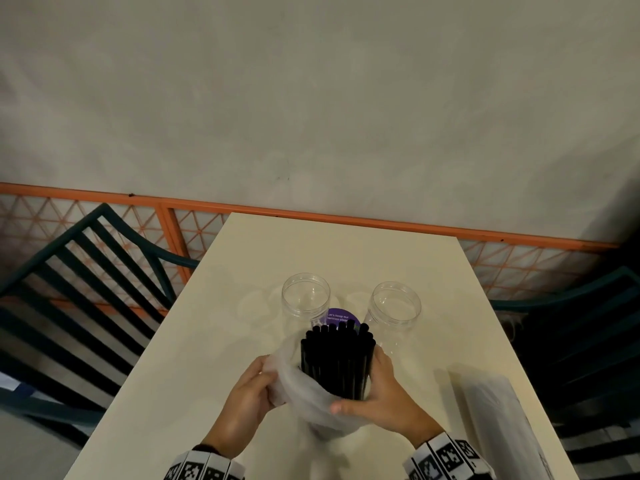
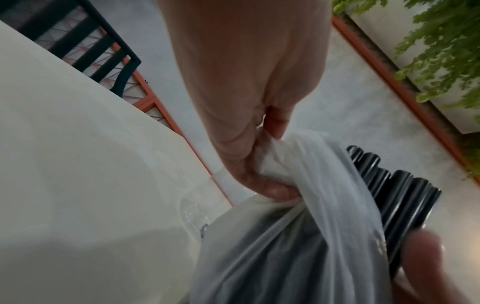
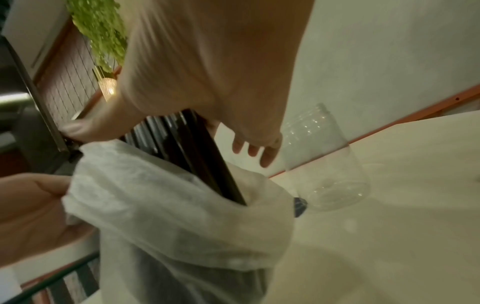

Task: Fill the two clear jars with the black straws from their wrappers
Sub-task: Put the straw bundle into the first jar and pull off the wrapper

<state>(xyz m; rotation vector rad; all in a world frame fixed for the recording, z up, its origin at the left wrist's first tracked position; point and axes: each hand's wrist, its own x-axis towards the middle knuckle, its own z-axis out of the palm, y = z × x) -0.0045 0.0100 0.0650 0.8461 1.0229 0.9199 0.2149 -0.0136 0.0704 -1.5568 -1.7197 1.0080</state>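
A bundle of black straws (image 1: 337,362) stands upright above the near middle of the table, half out of its translucent white wrapper (image 1: 304,400). My left hand (image 1: 247,393) pinches the bunched wrapper (image 2: 280,164) at its left rim. My right hand (image 1: 379,393) wraps around the straws (image 3: 187,148) from the right, thumb across the front. Behind them two clear open jars stand empty: the left jar (image 1: 305,299) and the right jar (image 1: 394,306), which also shows as the jar (image 3: 324,164) in the right wrist view.
A second wrapped pack (image 1: 502,420) lies at the table's right edge. A purple round sticker (image 1: 338,317) sits between the jars. Dark slatted chairs (image 1: 86,289) flank the cream table (image 1: 207,341). An orange-framed railing (image 1: 173,206) runs behind it.
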